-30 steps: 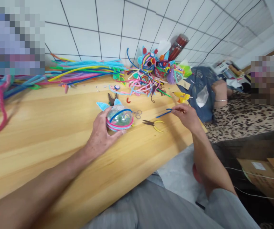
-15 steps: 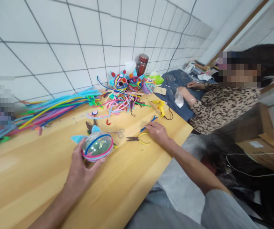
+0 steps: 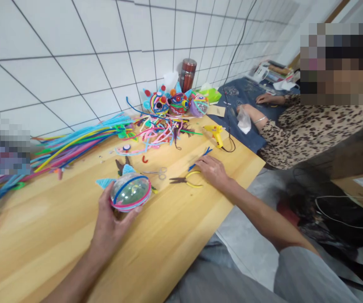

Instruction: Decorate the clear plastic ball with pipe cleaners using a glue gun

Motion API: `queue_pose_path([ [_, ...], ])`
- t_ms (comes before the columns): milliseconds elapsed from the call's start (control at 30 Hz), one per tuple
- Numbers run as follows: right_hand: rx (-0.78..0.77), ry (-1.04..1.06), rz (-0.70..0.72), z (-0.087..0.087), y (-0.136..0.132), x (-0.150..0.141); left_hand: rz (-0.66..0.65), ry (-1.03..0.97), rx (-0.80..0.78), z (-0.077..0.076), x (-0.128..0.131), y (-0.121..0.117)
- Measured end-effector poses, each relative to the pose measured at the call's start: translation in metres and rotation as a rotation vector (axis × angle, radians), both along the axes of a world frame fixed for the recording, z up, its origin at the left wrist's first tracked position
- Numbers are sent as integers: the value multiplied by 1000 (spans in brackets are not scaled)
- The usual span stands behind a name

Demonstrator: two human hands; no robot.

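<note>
My left hand (image 3: pixel 112 219) is curled around a clear plastic ball (image 3: pixel 131 191) wrapped in pink and blue pipe cleaners, with light blue fins at its back. The ball rests on the wooden table (image 3: pixel 58 235). My right hand (image 3: pixel 213 170) lies on the table with its fingers on the yellow handles of a pair of pliers (image 3: pixel 186 181). A short blue pipe cleaner (image 3: pixel 200 158) sticks out from under the fingers of that hand.
Small scissors (image 3: pixel 158 171) lie between my hands. A yellow glue gun (image 3: pixel 216 134), a heap of pipe cleaners (image 3: pixel 74 145) and finished colourful balls (image 3: pixel 175 103) sit by the tiled wall. Another person in a leopard-print top (image 3: pixel 310 130) sits at the right.
The camera swung up and right. My right hand came down from holding the blue pipe cleaner in the air onto the pliers' handles. My left hand kept hold of the ball.
</note>
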State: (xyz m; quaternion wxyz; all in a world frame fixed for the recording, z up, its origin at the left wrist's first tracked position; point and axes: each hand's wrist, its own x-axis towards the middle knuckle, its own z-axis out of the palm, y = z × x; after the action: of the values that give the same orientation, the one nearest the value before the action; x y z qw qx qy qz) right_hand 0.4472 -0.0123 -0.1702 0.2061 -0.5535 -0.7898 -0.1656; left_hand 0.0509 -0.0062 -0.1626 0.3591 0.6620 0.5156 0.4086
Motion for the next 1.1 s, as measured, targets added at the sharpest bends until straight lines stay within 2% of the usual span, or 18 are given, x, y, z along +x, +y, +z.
queue_pose_path([
  [100,25,-4,-2,2,0,-4,-8,-10,-4,-3,-1,1],
  [233,94,3,-4,8,3,0,-58,18,81,-7,-3,4],
  [333,231,51,41,24,7,8,-73,62,155,-6,-1,2],
  [367,302,81,55,33,10,9,-69,76,172,-5,0,0],
  [433,332,121,76,52,14,3,-87,92,196,-3,1,0],
  [533,324,196,190,84,12,-33,-106,120,238,-2,2,2],
  [600,201,276,251,100,2,-70,-106,122,267,-2,2,4],
  [667,64,337,298,109,-10,-109,-114,113,288,-2,3,5],
  [733,-24,365,335,109,-18,-143,-122,92,312,-2,4,6],
  [833,-37,397,355,101,-19,-173,-131,48,346,-2,5,6],
  [967,2,382,354,91,-12,-191,-147,36,338,2,5,6],
  [1100,108,293,380,85,-9,-199,-144,22,343,5,5,5],
])
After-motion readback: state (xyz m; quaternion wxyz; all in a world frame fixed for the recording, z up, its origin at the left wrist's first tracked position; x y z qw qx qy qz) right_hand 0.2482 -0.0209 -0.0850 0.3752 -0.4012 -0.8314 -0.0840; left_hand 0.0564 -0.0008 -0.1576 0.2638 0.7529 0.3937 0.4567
